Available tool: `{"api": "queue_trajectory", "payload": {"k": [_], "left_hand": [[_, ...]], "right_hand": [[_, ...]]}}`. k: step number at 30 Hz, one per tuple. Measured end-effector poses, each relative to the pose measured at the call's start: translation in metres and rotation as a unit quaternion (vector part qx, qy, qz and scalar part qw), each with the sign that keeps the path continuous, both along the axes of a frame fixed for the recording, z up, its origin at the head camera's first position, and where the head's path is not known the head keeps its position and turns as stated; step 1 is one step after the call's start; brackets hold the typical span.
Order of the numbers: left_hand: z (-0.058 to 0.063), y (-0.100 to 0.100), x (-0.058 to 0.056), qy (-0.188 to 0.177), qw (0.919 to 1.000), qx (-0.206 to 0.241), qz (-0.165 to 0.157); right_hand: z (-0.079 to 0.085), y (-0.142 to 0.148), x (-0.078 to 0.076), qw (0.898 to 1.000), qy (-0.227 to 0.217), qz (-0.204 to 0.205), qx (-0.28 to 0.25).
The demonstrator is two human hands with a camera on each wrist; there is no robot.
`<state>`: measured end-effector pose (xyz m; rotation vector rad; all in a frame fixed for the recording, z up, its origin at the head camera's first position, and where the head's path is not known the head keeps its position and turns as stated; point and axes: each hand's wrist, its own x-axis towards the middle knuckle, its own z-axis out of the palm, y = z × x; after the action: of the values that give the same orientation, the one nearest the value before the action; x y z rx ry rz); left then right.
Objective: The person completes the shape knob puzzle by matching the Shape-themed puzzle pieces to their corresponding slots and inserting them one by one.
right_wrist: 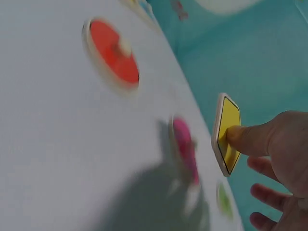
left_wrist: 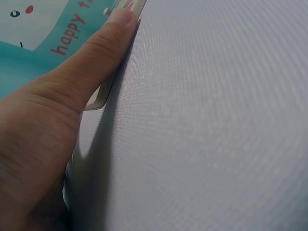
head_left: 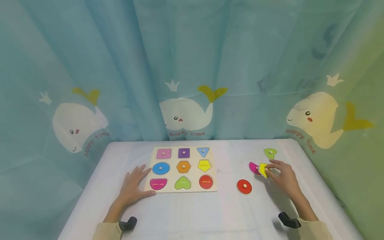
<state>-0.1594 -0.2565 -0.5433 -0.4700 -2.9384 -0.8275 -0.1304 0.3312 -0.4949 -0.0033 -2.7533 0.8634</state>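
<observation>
My right hand pinches a yellow pentagon puzzle piece by its knob, and the piece is raised above the table in the right wrist view. Beside it in the head view lies a magenta half-round piece, partly overlapped by the yellow one. A wooden shape puzzle board lies left of centre. My left hand rests at the board's left side with its fingers spread, the thumb on the near edge. Knobbed pieces fill the board's top row, the oval and the hexagon; the pentagon, half-round, heart and circle spots show printed words.
A red circle piece lies on the white table between the board and my right hand. Farther back is a green heart piece. Beyond the table's far edge hangs a teal curtain with whale prints.
</observation>
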Motion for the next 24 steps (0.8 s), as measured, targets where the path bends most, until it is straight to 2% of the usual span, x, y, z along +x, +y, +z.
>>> {"api": "queue_trajectory", "payload": {"k": [5,14,19,24], "left_hand": [[-0.002,-0.001,0.001,-0.020,0.9998,-0.001,0.004],[-0.004,-0.003,0.000,-0.011,0.9999,0.005,0.006],[-0.008,-0.003,0.001,-0.010,0.9999,0.002,0.003],[-0.003,-0.003,0.002,-0.004,1.0000,0.008,0.001]], "right_hand": [[0.006,-0.038,-0.025,0.999,-0.010,0.038,0.015],[-0.011,-0.099,-0.064,0.991,-0.018,0.101,0.083],[-0.020,-0.117,-0.076,0.988,-0.036,0.132,0.066],[-0.031,-0.121,-0.082,0.988,-0.060,0.138,0.029]]}}
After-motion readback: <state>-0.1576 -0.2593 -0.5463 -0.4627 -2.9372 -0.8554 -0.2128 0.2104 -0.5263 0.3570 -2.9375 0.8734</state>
